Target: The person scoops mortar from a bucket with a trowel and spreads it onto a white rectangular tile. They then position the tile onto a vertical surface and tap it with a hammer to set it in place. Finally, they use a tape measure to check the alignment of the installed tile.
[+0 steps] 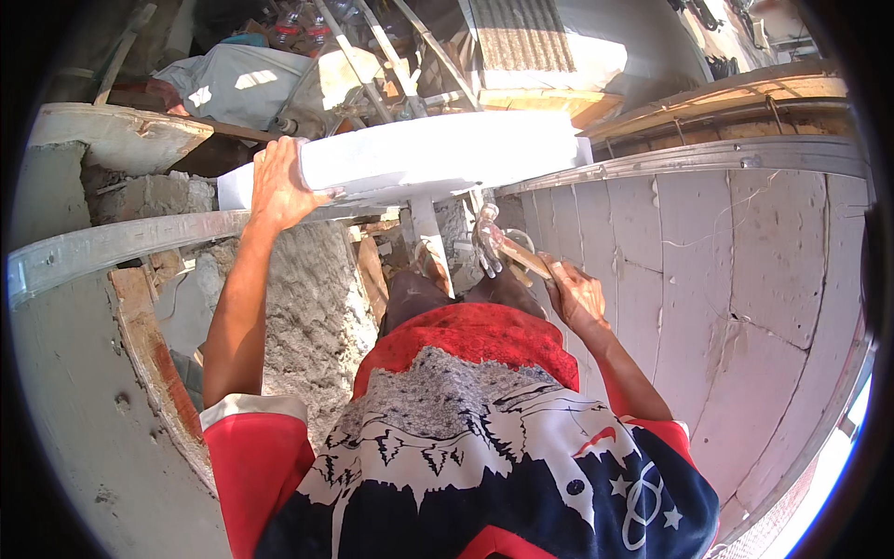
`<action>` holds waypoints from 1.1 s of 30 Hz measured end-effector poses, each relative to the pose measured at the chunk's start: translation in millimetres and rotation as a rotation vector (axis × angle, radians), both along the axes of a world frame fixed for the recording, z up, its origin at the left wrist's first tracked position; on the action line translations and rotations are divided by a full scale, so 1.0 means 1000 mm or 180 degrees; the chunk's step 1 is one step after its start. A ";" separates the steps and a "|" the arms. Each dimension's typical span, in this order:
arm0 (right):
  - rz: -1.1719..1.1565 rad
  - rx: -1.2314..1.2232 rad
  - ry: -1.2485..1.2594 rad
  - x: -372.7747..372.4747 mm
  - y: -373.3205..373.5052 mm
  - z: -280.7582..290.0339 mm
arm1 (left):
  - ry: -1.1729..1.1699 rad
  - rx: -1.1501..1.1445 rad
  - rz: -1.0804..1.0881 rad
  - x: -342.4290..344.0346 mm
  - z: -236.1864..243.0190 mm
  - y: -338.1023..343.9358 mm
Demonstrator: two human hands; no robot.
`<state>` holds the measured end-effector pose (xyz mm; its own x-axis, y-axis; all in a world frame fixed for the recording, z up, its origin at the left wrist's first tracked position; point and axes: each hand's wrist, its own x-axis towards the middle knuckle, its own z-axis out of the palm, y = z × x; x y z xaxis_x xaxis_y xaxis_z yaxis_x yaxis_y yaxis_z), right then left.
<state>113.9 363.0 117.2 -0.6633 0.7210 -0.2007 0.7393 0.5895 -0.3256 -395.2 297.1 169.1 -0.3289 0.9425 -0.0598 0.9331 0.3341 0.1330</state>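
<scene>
A long white board [438,154], brightly sunlit, stands across in front of me. My left hand [282,182] grips it near its left end, with the fingers over the top edge and the thumb along the near face. Lower and to the right, my right hand [575,296] is closed around the wooden handle of a claw hammer [517,253]. The hammer's metal head points up and left, just below the board in the picture. I cannot tell whether it touches anything.
A metal channel [121,250] runs at the left, and another metal rail [726,154] tops the white panel wall [703,261] on the right. Rough mortar [312,293] and an upright wooden plank [154,345] are at the left. Slanting poles [386,47] and a pale sheet [237,84] lie beyond.
</scene>
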 end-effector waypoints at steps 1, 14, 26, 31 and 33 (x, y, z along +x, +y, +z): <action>0.0076 0.0117 -0.0333 0.015 0.006 -0.007 | -0.0001 0.0016 -0.0052 0.000 -0.003 0.004; 0.0005 -0.0525 0.0832 -0.013 0.040 0.031 | 0.0012 -0.0229 -0.0051 -0.001 -0.001 0.004; 0.0260 -0.1193 0.1282 -0.141 0.068 0.077 | 0.0251 0.0037 -0.0033 -0.011 -0.016 -0.006; 0.0426 -0.1114 0.0024 -0.167 0.088 0.086 | -0.0017 -0.0230 0.0062 -0.013 -0.004 -0.004; 0.0413 -0.1283 0.0582 -0.178 0.086 0.101 | -0.0208 -0.0098 0.0084 -0.015 -0.003 -0.004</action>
